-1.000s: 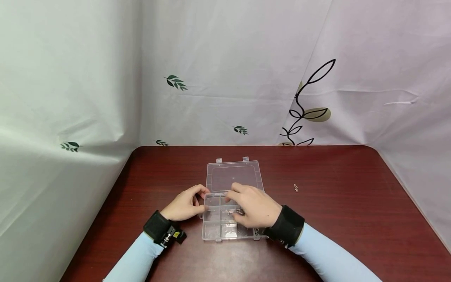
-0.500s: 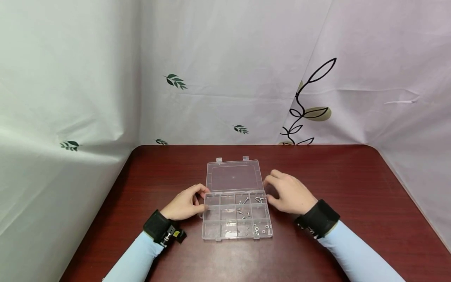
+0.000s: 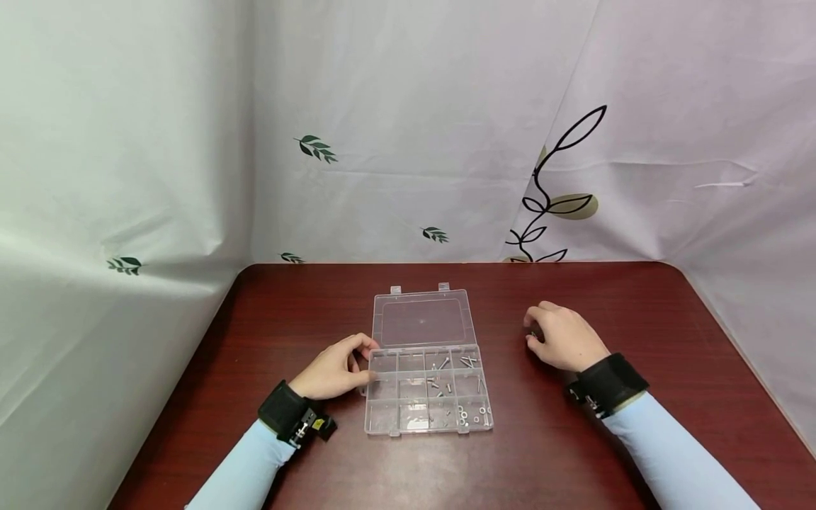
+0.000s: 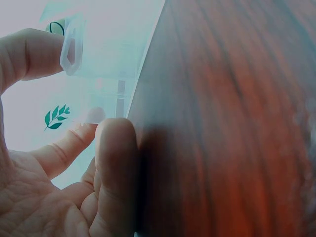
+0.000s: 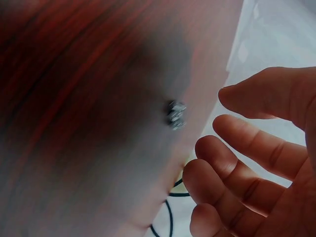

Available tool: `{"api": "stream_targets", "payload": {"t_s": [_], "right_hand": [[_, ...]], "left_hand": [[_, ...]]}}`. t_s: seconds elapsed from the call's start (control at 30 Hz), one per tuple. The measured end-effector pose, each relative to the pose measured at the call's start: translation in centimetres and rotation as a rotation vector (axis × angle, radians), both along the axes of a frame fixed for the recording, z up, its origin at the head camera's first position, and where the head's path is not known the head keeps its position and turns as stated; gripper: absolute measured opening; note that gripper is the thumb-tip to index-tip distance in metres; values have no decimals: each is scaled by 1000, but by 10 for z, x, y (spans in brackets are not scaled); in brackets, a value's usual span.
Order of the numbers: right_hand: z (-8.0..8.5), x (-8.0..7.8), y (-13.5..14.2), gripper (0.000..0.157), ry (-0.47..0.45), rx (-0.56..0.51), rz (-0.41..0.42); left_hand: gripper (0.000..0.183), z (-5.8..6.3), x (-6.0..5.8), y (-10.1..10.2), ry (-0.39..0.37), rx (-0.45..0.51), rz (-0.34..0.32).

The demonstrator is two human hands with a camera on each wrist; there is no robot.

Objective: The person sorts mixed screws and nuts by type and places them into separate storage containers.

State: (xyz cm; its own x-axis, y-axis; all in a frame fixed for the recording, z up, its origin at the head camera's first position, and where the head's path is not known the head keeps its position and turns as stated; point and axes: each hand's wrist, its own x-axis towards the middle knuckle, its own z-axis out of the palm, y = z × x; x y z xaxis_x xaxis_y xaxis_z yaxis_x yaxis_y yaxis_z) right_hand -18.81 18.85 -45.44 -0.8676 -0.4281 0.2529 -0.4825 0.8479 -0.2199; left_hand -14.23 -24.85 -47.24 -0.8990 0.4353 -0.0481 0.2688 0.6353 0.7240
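Observation:
A clear plastic compartment box (image 3: pixel 382 419) lies on the table with its lid (image 3: pixel 422 319) folded back. My left hand (image 3: pixel 334 368) grips the box's left side, thumb and fingers at the wall; the left wrist view shows the fingers along the clear edge (image 4: pixel 121 64). Short screws (image 3: pixel 445 363) and small ring-shaped metal pieces (image 3: pixel 463 416) lie in the right-hand compartments. To the right of the box, my right hand (image 3: pixel 564 338) hovers with parted, slightly bent fingers over a few small metal screws (image 5: pixel 175 114) on the table. Nothing shows between its fingertips.
The dark red wooden table (image 3: pixel 637 319) runs under everything, with a rounded far edge. A pale leaf-printed cloth (image 3: pixel 408 142) hangs behind it and at both sides. Lid latches (image 3: pixel 443 287) point towards the far edge.
My right hand has moved from over the compartments out to the right, to the screws on the table, and its fingers are parted. The left hand and the box have stayed put.

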Motion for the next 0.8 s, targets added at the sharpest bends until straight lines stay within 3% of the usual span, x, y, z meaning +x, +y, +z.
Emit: {"api": "stream_targets", "payload": {"t_s": [0.33,0.8], "right_hand": [[-4,-9,5,7,-107,11,-29],[-10,-17,-4,14,-154,-27,-78]], "left_hand": [[41,1,0,1,-2,7,-1],[41,0,0,0,-1,9,-6]]}}
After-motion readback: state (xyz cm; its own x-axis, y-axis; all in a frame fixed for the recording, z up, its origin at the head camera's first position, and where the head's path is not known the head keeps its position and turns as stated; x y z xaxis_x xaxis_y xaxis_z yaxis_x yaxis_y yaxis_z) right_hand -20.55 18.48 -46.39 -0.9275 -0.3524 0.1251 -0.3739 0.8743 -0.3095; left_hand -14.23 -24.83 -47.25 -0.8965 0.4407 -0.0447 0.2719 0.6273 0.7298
